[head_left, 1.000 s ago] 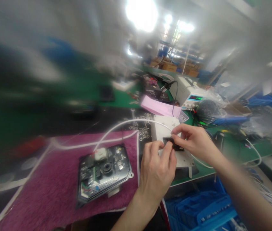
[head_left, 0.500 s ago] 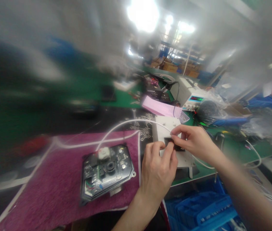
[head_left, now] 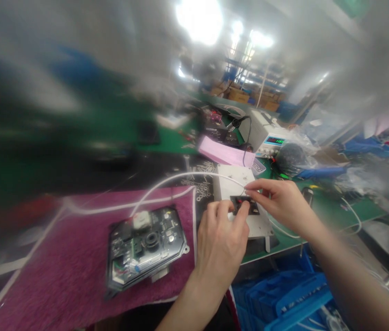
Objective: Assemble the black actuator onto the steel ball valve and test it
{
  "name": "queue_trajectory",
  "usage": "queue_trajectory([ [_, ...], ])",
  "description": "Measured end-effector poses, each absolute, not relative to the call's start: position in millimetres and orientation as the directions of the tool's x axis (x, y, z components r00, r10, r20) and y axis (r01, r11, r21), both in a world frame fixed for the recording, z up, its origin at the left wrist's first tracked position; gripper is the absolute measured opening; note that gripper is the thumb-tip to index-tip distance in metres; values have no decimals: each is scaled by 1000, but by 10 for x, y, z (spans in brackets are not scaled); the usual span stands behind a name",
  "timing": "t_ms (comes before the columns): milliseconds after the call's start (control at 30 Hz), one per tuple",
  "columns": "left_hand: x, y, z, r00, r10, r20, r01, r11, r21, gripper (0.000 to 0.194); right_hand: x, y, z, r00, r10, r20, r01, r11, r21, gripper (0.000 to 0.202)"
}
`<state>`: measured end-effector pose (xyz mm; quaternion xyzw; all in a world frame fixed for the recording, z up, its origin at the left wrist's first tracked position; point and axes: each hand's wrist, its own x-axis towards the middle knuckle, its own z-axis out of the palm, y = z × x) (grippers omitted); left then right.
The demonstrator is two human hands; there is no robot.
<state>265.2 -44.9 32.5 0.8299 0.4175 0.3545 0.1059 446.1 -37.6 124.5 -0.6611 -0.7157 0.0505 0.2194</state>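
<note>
A white plate-like fixture (head_left: 233, 174) bears a small black module (head_left: 253, 208) with a spot of red on it. My left hand (head_left: 223, 234) lies over the module's near side, its bent fingertips pressed on the module and partly hiding it. Just above, my right hand (head_left: 279, 200) pinches the end of a white cable (head_left: 180, 175) between thumb and fingertips, by the module's far edge. The cable arcs left to a transparent-covered electronic unit (head_left: 149, 248) with a round dark part in its middle. The unit rests on a purple cloth (head_left: 73, 257).
Loose screws and washers (head_left: 203, 184) lie beyond the cloth. Behind the fixture are a pink paper strip (head_left: 227, 151) and a power supply (head_left: 270, 133) with a lit display. Blue bins (head_left: 284, 299) stand below the table's front edge. Plastic bags lie at the right.
The view has shifted slightly, so everything sits a little further left. My left index finger has lifted away from my right fingertips, exposing more of the black module and its red spot.
</note>
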Motion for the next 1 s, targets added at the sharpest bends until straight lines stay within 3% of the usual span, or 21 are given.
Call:
queue_trajectory([
  [367,2632,-437,369,415,768,488,635,-628,449,39,4438,-405,1222,6,959,283,942,89,-322,8],
  [1000,2633,-449,382,416,775,476,642,-621,450,38,4402,-410,1263,-95,960,265,984,130,-119,10],
])
